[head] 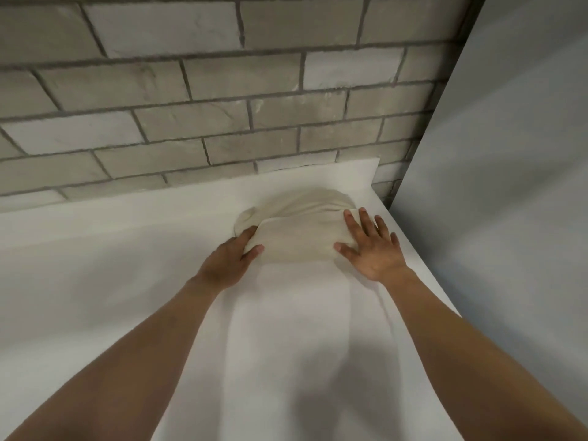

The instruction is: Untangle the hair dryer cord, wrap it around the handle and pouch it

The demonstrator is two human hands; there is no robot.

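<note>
A cream cloth pouch [296, 224] lies bulging on the white table [95, 265], near the back right corner by the wall. My left hand [230, 257] grips the pouch's left end, fingers curled under the fabric and thumb on top. My right hand [370, 245] rests flat on the pouch's right end with fingers spread and straight. The hair dryer and its cord are hidden; only the pouch's swollen shape shows.
A grey brick wall [222, 90] runs along the back of the table. A plain grey wall [509, 186] closes the right side, just past the table's right edge. The white surface stretches left and toward me.
</note>
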